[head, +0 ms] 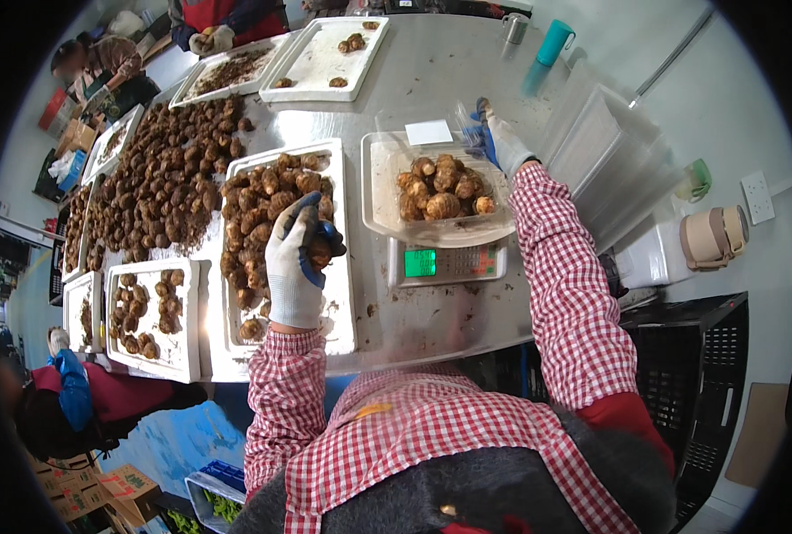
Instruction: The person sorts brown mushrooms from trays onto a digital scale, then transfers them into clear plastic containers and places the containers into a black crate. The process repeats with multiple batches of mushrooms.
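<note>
My left hand (297, 267), in a white knit glove with a blue coated palm, is closed around a brown taro corm (319, 252). It hovers over a white foam tray (338, 320) heaped with taro corms (255, 233). To the right, several corms (444, 187) lie in a clear plastic package (396, 143) bearing a white label (429, 132). A pale shallow tray (377, 223) underneath rests on a digital scale (446, 263) with a lit green display. My right hand (504, 141), gloved alike, grips the package's far right edge; its fingertips are partly hidden.
A large corm pile (162, 180) covers the table's left. Other foam trays (325, 60) stand around it. Clear plastic packaging (603, 147) is stacked at right, near a teal bottle (556, 42) and metal mug (514, 28). Black crates (689, 374) stand below. Co-workers (102, 67) are at left and back.
</note>
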`<action>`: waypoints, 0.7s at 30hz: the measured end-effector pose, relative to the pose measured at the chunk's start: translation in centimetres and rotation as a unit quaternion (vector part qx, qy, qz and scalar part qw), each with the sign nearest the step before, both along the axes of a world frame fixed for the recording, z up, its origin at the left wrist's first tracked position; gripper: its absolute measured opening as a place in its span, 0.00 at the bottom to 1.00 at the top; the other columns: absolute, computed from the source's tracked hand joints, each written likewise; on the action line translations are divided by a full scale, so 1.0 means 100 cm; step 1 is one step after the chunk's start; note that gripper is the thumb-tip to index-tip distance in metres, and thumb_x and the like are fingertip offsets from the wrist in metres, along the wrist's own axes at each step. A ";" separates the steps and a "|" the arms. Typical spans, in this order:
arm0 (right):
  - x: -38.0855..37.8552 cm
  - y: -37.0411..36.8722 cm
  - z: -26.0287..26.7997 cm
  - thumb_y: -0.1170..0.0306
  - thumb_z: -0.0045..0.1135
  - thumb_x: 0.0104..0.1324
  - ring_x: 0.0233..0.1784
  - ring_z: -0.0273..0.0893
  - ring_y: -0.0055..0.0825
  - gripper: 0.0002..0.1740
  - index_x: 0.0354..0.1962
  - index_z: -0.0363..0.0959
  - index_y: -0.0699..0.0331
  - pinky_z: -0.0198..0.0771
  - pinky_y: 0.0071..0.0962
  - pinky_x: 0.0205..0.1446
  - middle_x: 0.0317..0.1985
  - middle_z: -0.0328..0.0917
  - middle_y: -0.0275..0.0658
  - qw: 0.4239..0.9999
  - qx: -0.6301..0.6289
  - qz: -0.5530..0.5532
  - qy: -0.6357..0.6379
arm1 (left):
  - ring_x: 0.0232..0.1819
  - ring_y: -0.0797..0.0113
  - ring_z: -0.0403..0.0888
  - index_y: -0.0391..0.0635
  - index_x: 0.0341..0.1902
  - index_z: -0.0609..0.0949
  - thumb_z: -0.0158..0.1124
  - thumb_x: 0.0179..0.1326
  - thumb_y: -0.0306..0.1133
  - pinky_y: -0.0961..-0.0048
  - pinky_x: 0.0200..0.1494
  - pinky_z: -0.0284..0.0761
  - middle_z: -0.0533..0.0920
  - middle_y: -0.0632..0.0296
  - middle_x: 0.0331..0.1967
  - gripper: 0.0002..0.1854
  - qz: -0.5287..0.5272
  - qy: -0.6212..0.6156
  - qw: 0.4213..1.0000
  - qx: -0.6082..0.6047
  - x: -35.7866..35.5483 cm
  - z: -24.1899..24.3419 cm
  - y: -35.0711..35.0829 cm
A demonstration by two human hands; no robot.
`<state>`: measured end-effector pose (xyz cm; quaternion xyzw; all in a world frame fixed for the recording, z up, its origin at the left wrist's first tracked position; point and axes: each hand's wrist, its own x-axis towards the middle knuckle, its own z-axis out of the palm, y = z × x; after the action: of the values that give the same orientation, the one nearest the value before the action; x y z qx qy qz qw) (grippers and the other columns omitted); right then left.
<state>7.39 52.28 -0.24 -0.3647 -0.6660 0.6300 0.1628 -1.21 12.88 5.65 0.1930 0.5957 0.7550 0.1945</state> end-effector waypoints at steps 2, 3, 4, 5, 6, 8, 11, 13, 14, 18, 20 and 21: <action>-0.002 -0.001 0.008 0.47 0.39 0.78 0.48 0.81 0.30 0.33 0.60 0.67 0.71 0.76 0.26 0.54 0.45 0.82 0.45 0.987 -0.067 0.006 0.147 | 0.29 0.71 0.82 0.38 0.65 0.72 0.56 0.72 0.33 0.73 0.32 0.82 0.82 0.60 0.34 0.21 -0.032 -0.174 0.981 0.078 -0.003 0.003 0.005; 0.005 -0.022 0.027 0.49 0.40 0.79 0.50 0.80 0.29 0.32 0.61 0.67 0.71 0.75 0.25 0.56 0.45 0.82 0.44 0.975 -0.082 0.014 0.207 | 0.28 0.71 0.82 0.39 0.67 0.71 0.55 0.72 0.32 0.73 0.31 0.82 0.82 0.59 0.34 0.22 -0.030 -0.174 0.983 0.053 -0.003 0.004 0.003; 0.016 -0.038 0.038 0.51 0.40 0.79 0.52 0.80 0.29 0.31 0.62 0.67 0.71 0.74 0.25 0.58 0.46 0.82 0.43 0.959 -0.092 0.019 0.268 | 0.32 0.74 0.83 0.39 0.70 0.69 0.53 0.72 0.32 0.78 0.35 0.81 0.83 0.61 0.37 0.24 -0.043 -0.151 0.987 0.032 0.001 0.006 0.003; 0.030 -0.048 0.038 0.54 0.42 0.79 0.52 0.80 0.28 0.29 0.62 0.68 0.70 0.74 0.24 0.58 0.46 0.82 0.43 0.967 -0.047 0.030 0.248 | 0.30 0.76 0.82 0.41 0.72 0.66 0.55 0.72 0.35 0.80 0.30 0.80 0.83 0.61 0.35 0.28 -0.076 -0.149 0.986 0.026 0.000 0.005 0.004; 0.051 -0.056 0.038 0.57 0.44 0.78 0.52 0.80 0.27 0.26 0.62 0.68 0.70 0.74 0.23 0.58 0.47 0.82 0.42 0.974 0.002 0.036 0.223 | 0.29 0.76 0.81 0.42 0.74 0.64 0.57 0.72 0.38 0.80 0.29 0.79 0.83 0.61 0.34 0.30 -0.094 -0.135 0.986 -0.017 0.003 0.007 0.012; 0.080 -0.076 0.031 0.64 0.46 0.77 0.53 0.79 0.25 0.23 0.62 0.68 0.70 0.72 0.22 0.59 0.48 0.81 0.41 0.977 0.088 0.043 0.188 | 0.27 0.77 0.81 0.44 0.76 0.60 0.60 0.71 0.44 0.80 0.27 0.78 0.83 0.62 0.32 0.36 -0.136 -0.108 0.981 -0.083 0.008 -0.003 0.027; 0.103 -0.106 0.015 0.74 0.45 0.75 0.53 0.77 0.22 0.21 0.63 0.68 0.70 0.69 0.19 0.60 0.50 0.80 0.40 0.972 0.192 0.027 0.135 | 0.26 0.80 0.78 0.44 0.78 0.56 0.59 0.72 0.40 0.83 0.29 0.76 0.84 0.62 0.34 0.37 -0.172 -0.002 0.960 -0.219 0.014 -0.034 0.054; 0.114 -0.108 -0.005 0.76 0.45 0.74 0.55 0.76 0.21 0.22 0.64 0.67 0.70 0.69 0.19 0.61 0.52 0.79 0.39 0.966 0.246 -0.013 0.081 | 0.25 0.83 0.75 0.43 0.78 0.56 0.57 0.72 0.33 0.84 0.29 0.72 0.85 0.61 0.35 0.35 -0.199 -0.021 0.951 -0.234 0.019 -0.043 0.064; 0.122 -0.101 -0.023 0.77 0.45 0.74 0.56 0.75 0.20 0.23 0.65 0.66 0.69 0.69 0.19 0.60 0.53 0.78 0.39 0.960 0.270 -0.032 0.064 | 0.25 0.83 0.75 0.43 0.78 0.57 0.57 0.71 0.33 0.84 0.28 0.73 0.86 0.60 0.35 0.35 -0.209 -0.046 0.956 -0.201 0.021 -0.039 0.066; 0.125 -0.117 0.002 0.75 0.46 0.74 0.55 0.77 0.28 0.22 0.63 0.63 0.71 0.76 0.28 0.59 0.55 0.75 0.43 0.986 -0.085 -0.021 0.139 | 0.23 0.74 0.80 0.40 0.74 0.62 0.56 0.70 0.31 0.80 0.25 0.76 0.86 0.52 0.38 0.30 -0.236 -0.160 0.949 -0.135 0.010 -0.031 0.059; 0.128 -0.114 0.005 0.74 0.47 0.74 0.53 0.79 0.33 0.19 0.60 0.66 0.71 0.79 0.33 0.57 0.54 0.75 0.45 0.956 -0.242 -0.012 0.169 | 0.24 0.71 0.82 0.38 0.68 0.67 0.56 0.69 0.30 0.78 0.25 0.77 0.85 0.51 0.37 0.25 -0.243 -0.185 0.944 -0.122 0.005 -0.033 0.059; 0.131 -0.113 0.007 0.74 0.47 0.74 0.52 0.79 0.35 0.18 0.58 0.67 0.71 0.81 0.35 0.56 0.53 0.75 0.45 0.931 -0.317 -0.009 0.182 | 0.25 0.70 0.82 0.38 0.64 0.69 0.56 0.69 0.29 0.77 0.26 0.78 0.85 0.51 0.37 0.22 -0.244 -0.192 0.943 -0.124 0.004 -0.033 0.059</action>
<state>20.45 40.96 0.44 -0.2827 -0.3873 0.8622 0.1633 -0.77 18.83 2.33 0.1583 0.5705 0.6276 0.5056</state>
